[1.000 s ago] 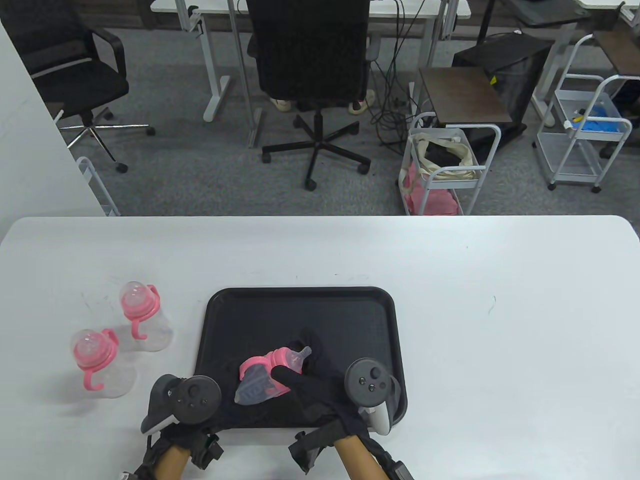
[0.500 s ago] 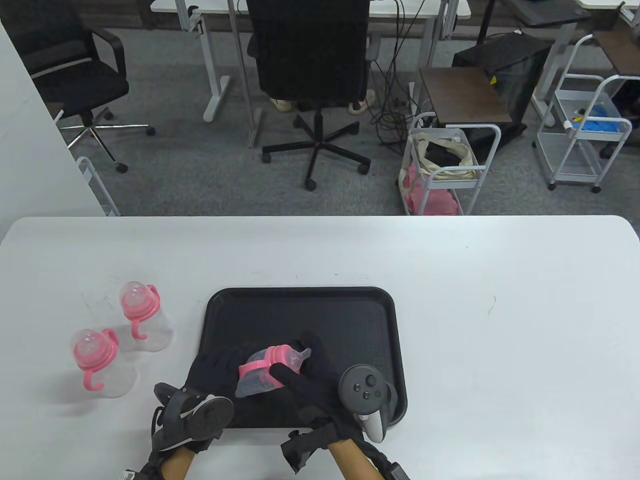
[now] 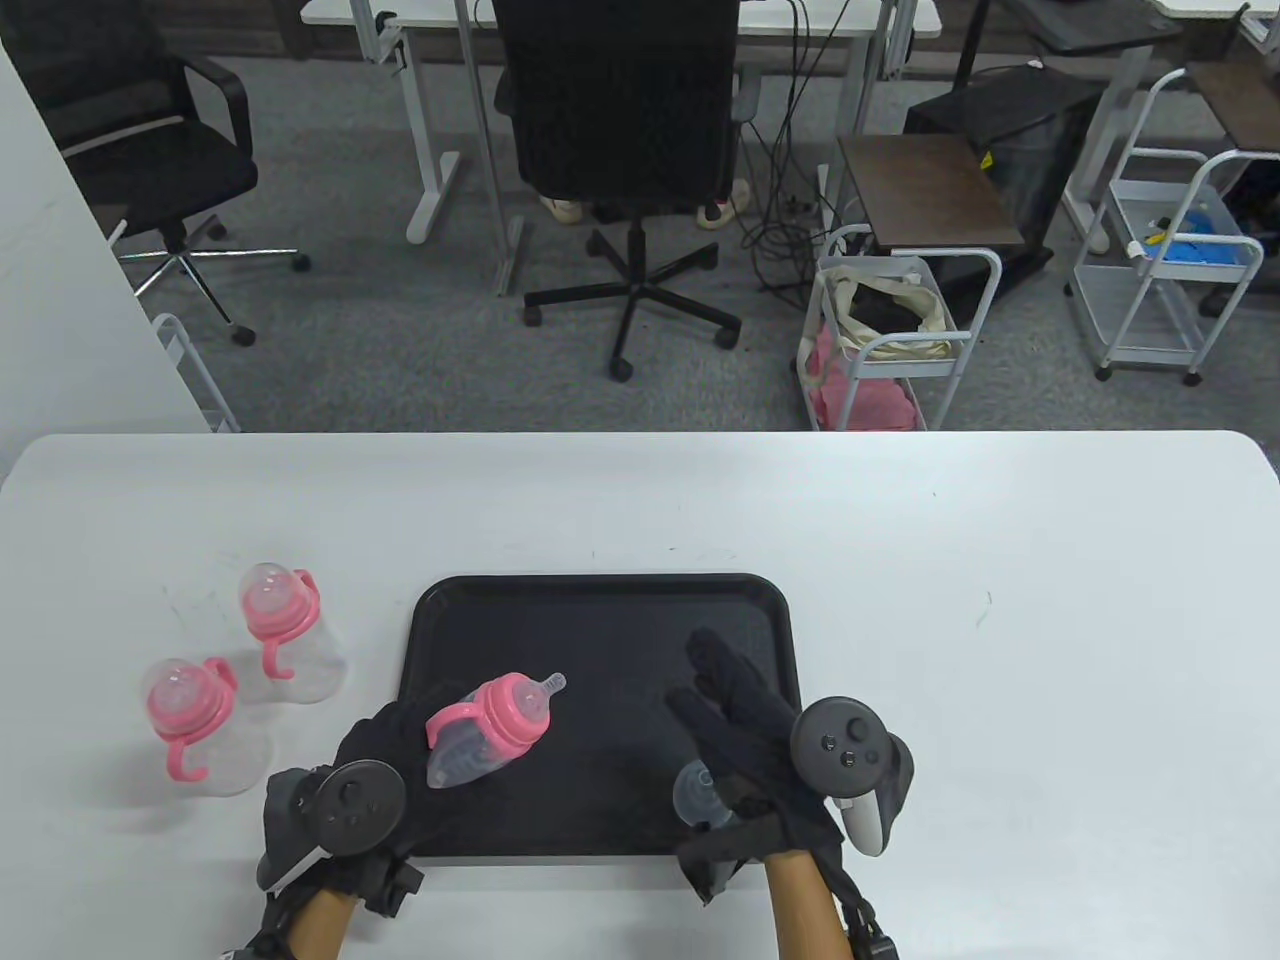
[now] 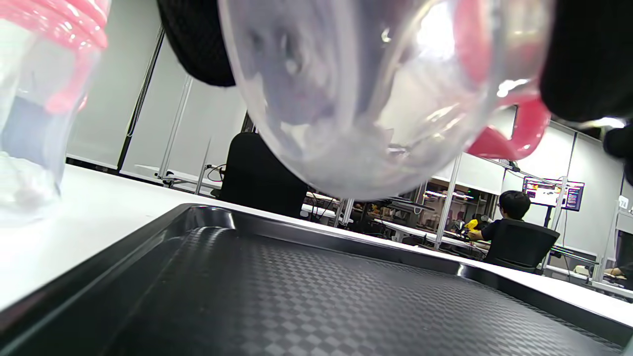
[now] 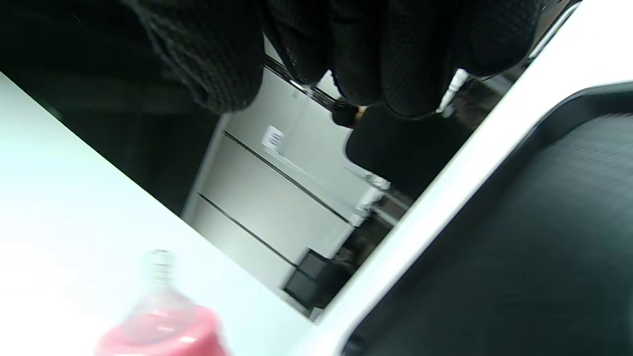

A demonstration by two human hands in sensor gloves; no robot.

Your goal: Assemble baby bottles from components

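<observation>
The table view looks down from above and in front of the person, facing across the white table [image 3: 900,520] toward the office floor beyond; the black tray [image 3: 600,600] sits low in its frame, at middling range.

The left wrist view sits very low, just above the tray [image 4: 296,296], and faces across its textured floor toward the far rim and the room behind. It is extremely close to the clear bottle [image 4: 356,99] filling its top.

The right wrist view is rolled steeply, so the tray's edge [image 5: 494,237] runs diagonally, close by, with the table [image 5: 59,207] beside it.

All three views share the tray.
</observation>
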